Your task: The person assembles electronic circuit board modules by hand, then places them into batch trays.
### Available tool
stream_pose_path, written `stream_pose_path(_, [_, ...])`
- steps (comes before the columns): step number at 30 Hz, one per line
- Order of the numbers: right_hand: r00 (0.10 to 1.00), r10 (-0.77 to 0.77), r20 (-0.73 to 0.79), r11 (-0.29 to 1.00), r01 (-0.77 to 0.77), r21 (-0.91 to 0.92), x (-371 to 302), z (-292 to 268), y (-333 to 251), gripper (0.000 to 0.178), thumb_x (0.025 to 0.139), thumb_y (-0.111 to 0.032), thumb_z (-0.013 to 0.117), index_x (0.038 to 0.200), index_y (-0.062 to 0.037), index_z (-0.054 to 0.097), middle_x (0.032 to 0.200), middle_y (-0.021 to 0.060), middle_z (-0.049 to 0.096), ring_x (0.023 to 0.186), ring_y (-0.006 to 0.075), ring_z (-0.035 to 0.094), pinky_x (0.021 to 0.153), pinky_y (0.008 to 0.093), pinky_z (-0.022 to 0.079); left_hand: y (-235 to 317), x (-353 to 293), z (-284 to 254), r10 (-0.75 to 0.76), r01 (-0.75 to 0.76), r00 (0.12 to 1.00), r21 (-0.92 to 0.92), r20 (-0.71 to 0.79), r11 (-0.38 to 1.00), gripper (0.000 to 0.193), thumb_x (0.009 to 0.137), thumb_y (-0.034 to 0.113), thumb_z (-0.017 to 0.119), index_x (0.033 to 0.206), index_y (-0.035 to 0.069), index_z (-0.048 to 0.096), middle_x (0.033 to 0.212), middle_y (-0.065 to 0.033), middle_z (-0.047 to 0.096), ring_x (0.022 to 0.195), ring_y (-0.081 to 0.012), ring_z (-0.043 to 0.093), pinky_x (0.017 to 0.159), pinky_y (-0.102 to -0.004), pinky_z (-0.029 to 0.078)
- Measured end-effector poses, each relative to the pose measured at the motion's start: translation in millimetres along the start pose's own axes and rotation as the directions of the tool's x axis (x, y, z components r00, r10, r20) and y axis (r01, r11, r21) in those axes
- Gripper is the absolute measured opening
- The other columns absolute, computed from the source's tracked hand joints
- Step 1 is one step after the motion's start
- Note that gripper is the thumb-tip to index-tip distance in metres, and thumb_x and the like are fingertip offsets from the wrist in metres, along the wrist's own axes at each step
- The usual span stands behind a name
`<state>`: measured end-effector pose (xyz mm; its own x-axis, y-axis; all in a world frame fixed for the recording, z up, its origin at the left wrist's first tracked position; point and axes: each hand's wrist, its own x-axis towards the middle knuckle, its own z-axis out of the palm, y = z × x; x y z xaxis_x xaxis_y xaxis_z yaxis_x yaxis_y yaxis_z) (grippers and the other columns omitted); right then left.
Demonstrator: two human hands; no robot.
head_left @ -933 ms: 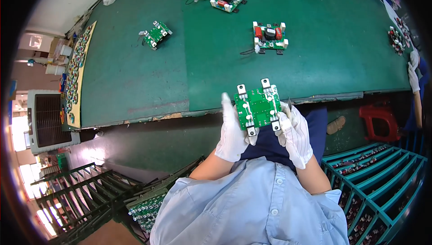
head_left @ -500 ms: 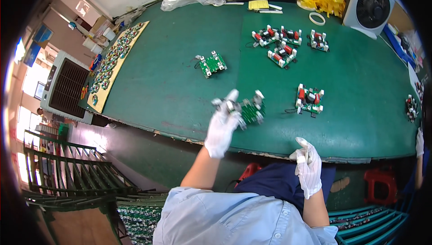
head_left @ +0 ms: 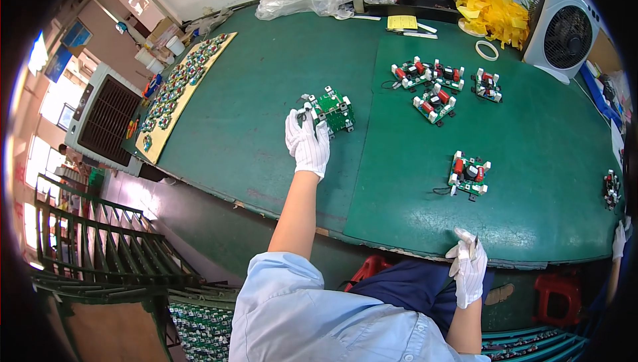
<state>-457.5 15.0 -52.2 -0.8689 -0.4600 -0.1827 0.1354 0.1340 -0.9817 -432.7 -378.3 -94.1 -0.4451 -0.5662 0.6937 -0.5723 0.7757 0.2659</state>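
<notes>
My left hand (head_left: pixel 308 143), in a striped white glove, is closed on the left edge of a green circuit board (head_left: pixel 340 120). This board lies against a second green circuit board (head_left: pixel 327 100) just beyond it; whether they overlap I cannot tell. Both show green faces with small white and metal posts. At the table's front edge is my right hand (head_left: pixel 469 270), also gloved, its fingers drawn together; what they hold, if anything, I cannot make out. Beyond it sits a circuit board with red and black parts (head_left: pixel 469 175), a black wire at its side.
Several populated boards (head_left: pixel 435 104) stand far right of centre on the green table (head_left: pixel 266 56). A yellow panel of small round parts (head_left: pixel 149 153) lies at the left. A fan (head_left: pixel 565 36), yellow strips (head_left: pixel 495 6) and a tape ring (head_left: pixel 486 50) occupy the back right.
My left hand has carried its board left and away from me to the board lying farther off. My right hand stays near the table edge. The view has shifted slightly.
</notes>
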Motion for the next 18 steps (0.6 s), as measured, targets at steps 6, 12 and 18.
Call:
stream_pose_path(6, [0.999, -0.011, 0.052, 0.996, 0.007, 0.093, 13, 0, -13, 0.034, 0.090, -0.027, 0.046, 0.112, -0.0009, 0.052, 0.063, 0.0046, 0.054, 0.035, 0.0035, 0.034, 0.033, 0.0174, 0.026, -13, 9, -32, -0.124, 0.127, 0.992, -0.098, 0.036, 0.987, 0.018, 0.080, 0.022, 0.057, 0.075, 0.007, 0.064, 0.091, -0.0146, 0.061, 0.086, -0.0313, 0.056, 0.076, -0.0395, 0.045])
stream_pose_path(12, [0.993, -0.091, -0.068, 0.996, 0.091, -0.012, 23, -36, -1, 0.035, 0.090, -0.028, 0.048, 0.114, -0.0035, 0.052, 0.069, 0.0026, 0.051, 0.045, 0.0066, 0.036, 0.040, 0.0195, 0.028, 34, -4, -7, -0.330, 0.288, 0.943, -0.417, -0.032, 0.862, 0.029, 0.075, 0.019, 0.057, 0.101, 0.008, 0.052, 0.099, -0.0179, 0.057, 0.083, -0.0352, 0.059, 0.074, -0.0413, 0.048])
stream_pose_path(18, [0.994, -0.103, -0.044, 0.976, 0.092, -0.198, 28, -22, -14, 0.033, 0.092, -0.029, 0.044, 0.111, -0.0048, 0.056, 0.075, 0.0038, 0.054, 0.051, 0.0072, 0.035, 0.048, 0.0206, 0.031, 36, 20, -49, 0.036, -0.027, 0.998, -0.156, 0.055, 0.987, 0.067, 0.063, 0.005, 0.057, 0.127, 0.004, 0.036, 0.121, -0.0203, 0.042, 0.106, -0.0354, 0.047, 0.089, -0.0399, 0.041])
